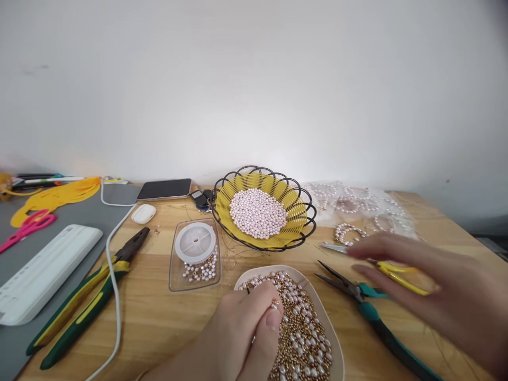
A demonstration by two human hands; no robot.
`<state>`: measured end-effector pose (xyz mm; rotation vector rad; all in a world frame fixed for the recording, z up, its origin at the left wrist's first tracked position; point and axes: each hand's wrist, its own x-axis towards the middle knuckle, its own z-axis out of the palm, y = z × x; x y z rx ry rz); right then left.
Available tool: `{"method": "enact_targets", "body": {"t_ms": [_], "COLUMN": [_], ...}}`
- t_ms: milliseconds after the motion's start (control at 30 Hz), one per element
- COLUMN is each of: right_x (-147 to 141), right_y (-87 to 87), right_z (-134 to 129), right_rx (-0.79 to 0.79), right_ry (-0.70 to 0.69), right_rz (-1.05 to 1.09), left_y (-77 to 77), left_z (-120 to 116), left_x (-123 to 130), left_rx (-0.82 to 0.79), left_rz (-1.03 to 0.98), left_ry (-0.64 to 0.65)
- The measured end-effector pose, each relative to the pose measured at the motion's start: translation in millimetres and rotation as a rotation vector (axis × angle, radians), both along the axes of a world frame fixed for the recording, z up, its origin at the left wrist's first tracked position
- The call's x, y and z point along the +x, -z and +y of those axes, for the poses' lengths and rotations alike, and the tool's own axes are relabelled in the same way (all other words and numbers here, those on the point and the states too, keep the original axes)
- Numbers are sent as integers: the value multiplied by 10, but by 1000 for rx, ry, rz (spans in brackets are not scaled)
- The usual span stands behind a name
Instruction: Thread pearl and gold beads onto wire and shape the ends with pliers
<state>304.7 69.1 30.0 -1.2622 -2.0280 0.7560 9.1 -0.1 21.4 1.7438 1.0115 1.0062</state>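
Note:
My left hand point(254, 328) is closed in a pinch above the near side of a cream tray point(337, 349) full of pink pearl and gold beads point(301, 317). A small pearl bead point(274, 304) with a bit of gold shows at its fingertips; the rest of what it holds is hidden. My right hand point(432, 291), blurred, hovers over yellow-handled scissors point(402, 278) with thumb and fingers apart. The scissors' blade pokes out beyond the fingertips. Teal-handled long-nose pliers point(371, 312) lie between the tray and my right hand.
A yellow basket point(226, 222) of pearl beads stands behind. Left of the tray is a clear box point(174, 275) with a white spool point(195, 242). Finished-looking beaded rings point(349, 233) and plastic bags point(357, 203) lie back right. Green-handled pliers point(95, 296) and a white cable point(115, 286) lie left.

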Motion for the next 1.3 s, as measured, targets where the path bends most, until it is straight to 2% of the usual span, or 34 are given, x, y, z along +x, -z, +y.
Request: {"method": "enact_targets", "body": {"t_ms": [33,67,133,233,567,867,1100,1300], "right_x": [-261,-496,-845,-1057,-1137,-1159,-1202,-1230], "right_y": [-94,-177,-297,-365,-368,-309,-308,-321], "right_z": [-111,-201,-301,-302,-256,-289,-307,-322], "right_rx": [103,115,155,192,263,240,312,328], "right_ry": [-35,-142,-256,-275,-343,-292,-272,-240], "right_rz": [-40,-66,-16,22,-4,6,-7,22], "left_y": [2,8,31,70,1,87,78,93], "left_z": [4,10,24,40,-18,58,60,74], "left_x": [-5,-10,-22,-33,41,-19,-12,6], "left_rx": [3,16,70,172,269,277,288,223], "left_rz": [4,9,20,18,77,79,42,-92], "left_ry": [1,-1,-21,-31,-223,-142,-114,-91]}}
